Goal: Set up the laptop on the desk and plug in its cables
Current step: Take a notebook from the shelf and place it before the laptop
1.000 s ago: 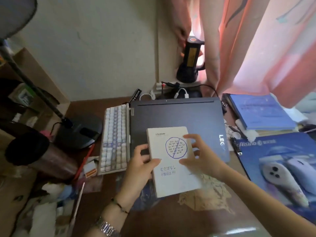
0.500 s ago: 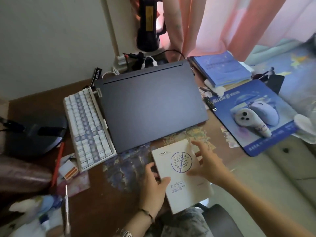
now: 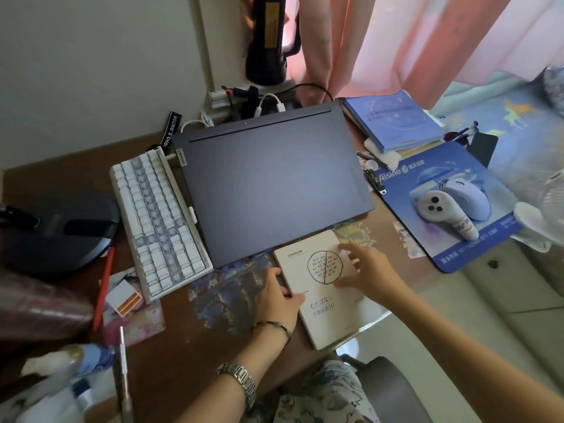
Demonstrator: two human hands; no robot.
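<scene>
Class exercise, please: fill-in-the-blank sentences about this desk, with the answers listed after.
The laptop lid is ____.
The keyboard lies to the laptop's ____.
The mouse rests on a ____ mousepad.
The left hand and right hand both touch the ____.
Answers: closed; left; blue; notebook.

White cable [image 3: 195, 123] partly behind laptop [image 3: 268, 184]

Closed grey laptop [image 3: 271, 190] flat on desk [image 3: 76, 160]

I see the desk [image 3: 76, 166] bearing a closed laptop [image 3: 268, 187], a keyboard [image 3: 158, 221] just left of it, a mouse pad [image 3: 476, 248] to its right, a notebook [image 3: 332, 312] in front.
</scene>
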